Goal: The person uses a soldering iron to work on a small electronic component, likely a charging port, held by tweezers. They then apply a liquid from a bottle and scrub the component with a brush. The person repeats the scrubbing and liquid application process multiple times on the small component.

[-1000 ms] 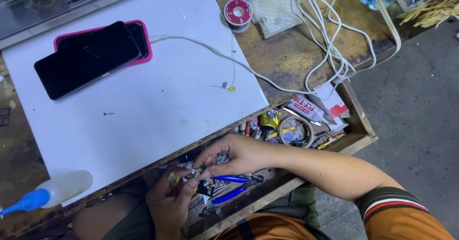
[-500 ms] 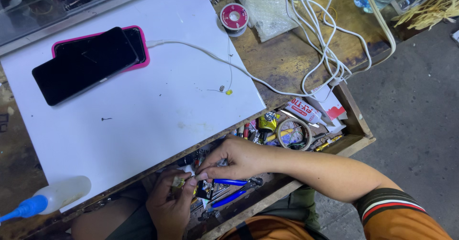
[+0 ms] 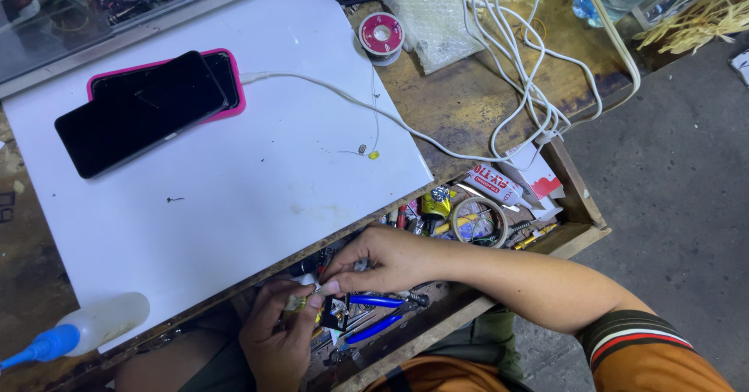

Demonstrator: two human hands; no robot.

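Right hand (image 3: 390, 259) and forearm, bare from fingertips to above the elbow. The short orange sleeve (image 3: 663, 365) ends in a ribbed cuff (dark band with white and red stripes). Left hand (image 3: 277, 341), bare, without rings or a watch; dark olive trousers (image 3: 488, 337) below.

- The small thing (image 3: 300, 302) pinched between my left hand (image 3: 277, 345) and right hand (image 3: 390, 259) is too small to tell.
- My squeeze bottle (image 3: 86, 329) is cut off by the left edge.
- The drawer (image 3: 573, 197) runs under the surface (image 3: 234, 205).

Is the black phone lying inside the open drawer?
No, the phone lies on the white board, while both hands work in the drawer.
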